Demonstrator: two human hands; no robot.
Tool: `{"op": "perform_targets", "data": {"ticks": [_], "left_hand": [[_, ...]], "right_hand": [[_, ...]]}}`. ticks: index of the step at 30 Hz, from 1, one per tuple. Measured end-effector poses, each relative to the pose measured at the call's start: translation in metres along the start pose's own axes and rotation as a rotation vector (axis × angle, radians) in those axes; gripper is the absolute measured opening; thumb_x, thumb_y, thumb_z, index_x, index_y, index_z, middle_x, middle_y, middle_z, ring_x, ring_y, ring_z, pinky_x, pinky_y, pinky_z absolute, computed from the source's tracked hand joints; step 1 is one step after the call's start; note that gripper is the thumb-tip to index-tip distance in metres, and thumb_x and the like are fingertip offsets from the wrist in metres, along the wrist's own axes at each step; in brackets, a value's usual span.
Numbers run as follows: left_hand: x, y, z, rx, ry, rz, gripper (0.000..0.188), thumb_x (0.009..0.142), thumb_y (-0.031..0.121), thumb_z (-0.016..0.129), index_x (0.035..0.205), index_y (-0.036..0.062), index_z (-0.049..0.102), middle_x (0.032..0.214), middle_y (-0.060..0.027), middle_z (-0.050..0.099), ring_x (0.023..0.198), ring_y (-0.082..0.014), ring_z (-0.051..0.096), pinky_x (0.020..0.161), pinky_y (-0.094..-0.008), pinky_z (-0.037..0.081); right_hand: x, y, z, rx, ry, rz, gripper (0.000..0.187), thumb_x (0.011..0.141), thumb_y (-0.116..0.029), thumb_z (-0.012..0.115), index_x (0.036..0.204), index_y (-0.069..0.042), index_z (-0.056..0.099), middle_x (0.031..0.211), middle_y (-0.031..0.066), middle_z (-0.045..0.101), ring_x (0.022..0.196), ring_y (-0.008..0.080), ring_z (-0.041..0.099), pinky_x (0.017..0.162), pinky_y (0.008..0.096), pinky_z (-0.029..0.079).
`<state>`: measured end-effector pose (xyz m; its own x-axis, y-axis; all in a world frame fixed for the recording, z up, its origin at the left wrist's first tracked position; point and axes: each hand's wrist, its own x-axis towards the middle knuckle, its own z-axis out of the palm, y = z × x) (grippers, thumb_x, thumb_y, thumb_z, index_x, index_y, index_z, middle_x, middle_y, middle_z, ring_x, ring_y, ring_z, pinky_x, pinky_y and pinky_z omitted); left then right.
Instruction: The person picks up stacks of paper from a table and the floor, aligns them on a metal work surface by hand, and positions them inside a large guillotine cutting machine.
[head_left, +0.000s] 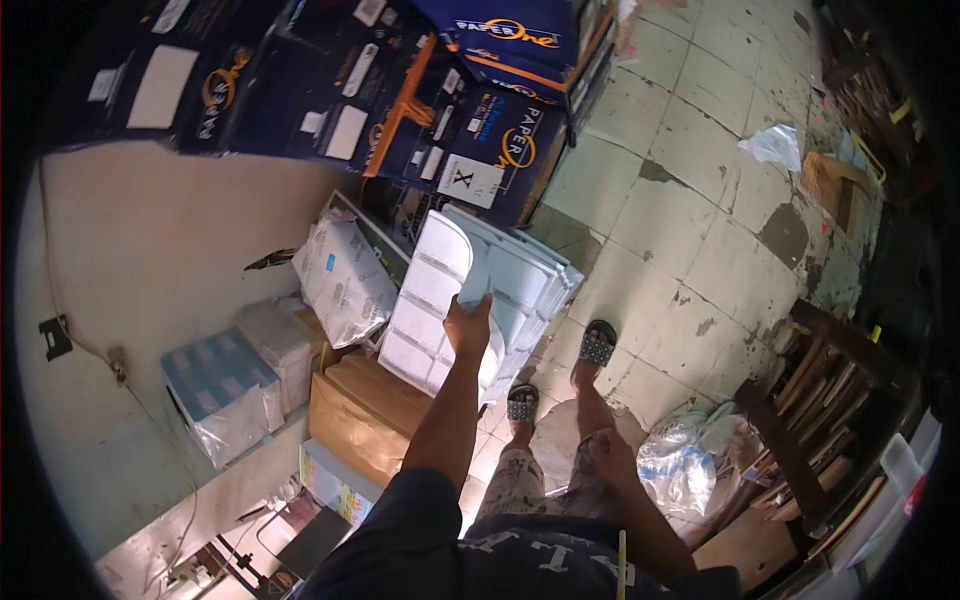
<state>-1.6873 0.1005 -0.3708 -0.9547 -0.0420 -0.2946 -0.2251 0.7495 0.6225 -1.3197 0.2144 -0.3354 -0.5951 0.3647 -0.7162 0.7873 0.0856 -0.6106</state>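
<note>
My left hand [468,324] is closed on the edge of a white panel [430,290] with rounded corners and raised lines that divide it into rectangles. Behind it, several similar pale panels [535,265] stand tilted together in a stack, leaning by the dark blue boxes. The left arm is stretched forward over a brown paper-wrapped package. Low beside my right thigh hangs my right hand [612,457], apart from the panels. Its fingers are too small and dim to make out, and nothing visible is in it.
Dark blue cartons [500,140] are stacked at the far side. Left of the panels are a white wrapped parcel [342,280], a brown package [365,410] and a blue-and-white bundle [222,385]. A clear plastic bag [690,465] and wooden slats [800,420] lie at right on cracked floor tiles [650,260].
</note>
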Motion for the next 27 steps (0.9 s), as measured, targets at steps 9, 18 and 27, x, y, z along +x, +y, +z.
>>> {"op": "perform_targets", "data": {"ticks": [9, 18, 27], "left_hand": [[-0.083, 0.021, -0.211, 0.005, 0.037, 0.188, 0.046, 0.078, 0.029, 0.076, 0.109, -0.0031, 0.064, 0.092, -0.0208, 0.070, 0.080, -0.0338, 0.069, 0.073, -0.0401, 0.055], [-0.245, 0.070, -0.417, -0.032, -0.342, 0.717, 0.030, 0.079, 0.016, 0.075, 0.106, 0.0038, 0.067, 0.092, -0.0158, 0.070, 0.069, -0.0282, 0.069, 0.061, -0.0351, 0.054], [-0.321, 0.123, -0.465, -0.031, -0.638, 1.427, 0.077, 0.070, 0.016, 0.082, 0.136, 0.0044, 0.044, 0.134, -0.0174, 0.053, 0.124, -0.0330, 0.051, 0.107, -0.0426, 0.037]], "right_hand": [[0.021, -0.228, -0.021, -0.390, -0.033, -0.798, 0.057, 0.076, -0.020, 0.072, 0.126, -0.003, 0.051, 0.127, 0.0171, 0.053, 0.117, 0.0335, 0.052, 0.096, 0.0425, 0.045], [-0.179, -0.418, -0.004, -1.080, -0.155, -1.263, 0.045, 0.071, -0.027, 0.074, 0.109, -0.010, 0.056, 0.108, 0.0079, 0.062, 0.109, 0.0274, 0.059, 0.096, 0.0455, 0.042], [-0.439, -0.313, -0.038, -0.866, 0.533, -0.804, 0.030, 0.079, -0.030, 0.069, 0.104, -0.017, 0.060, 0.077, 0.0059, 0.066, 0.068, 0.0289, 0.067, 0.056, 0.0418, 0.051]]}}
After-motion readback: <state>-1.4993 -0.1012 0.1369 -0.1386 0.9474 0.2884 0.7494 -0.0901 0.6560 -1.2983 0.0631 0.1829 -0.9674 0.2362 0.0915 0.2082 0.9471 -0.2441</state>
